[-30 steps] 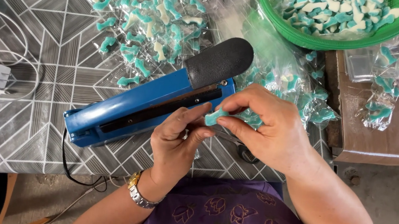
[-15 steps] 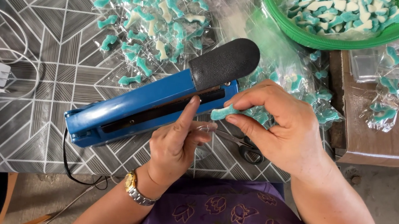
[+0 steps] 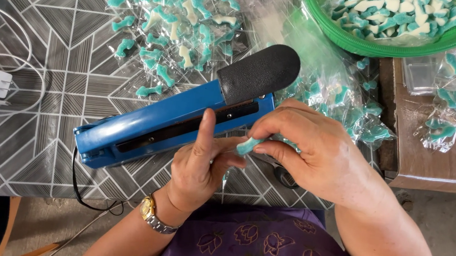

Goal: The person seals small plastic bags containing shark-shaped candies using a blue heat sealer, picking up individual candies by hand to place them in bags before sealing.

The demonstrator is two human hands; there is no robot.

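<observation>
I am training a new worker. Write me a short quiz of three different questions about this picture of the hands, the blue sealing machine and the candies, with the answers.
1. True or false: the right hand pinches a teal and white candy.
2. Where is the green bowl? A) top right, full of candies; B) bottom left, upside down; C) on the person's lap.
3. Fill in: the left hand, with a watch on its wrist, lies in front of the blue ____.

Key: 1 true; 2 A; 3 heat sealer.
</observation>
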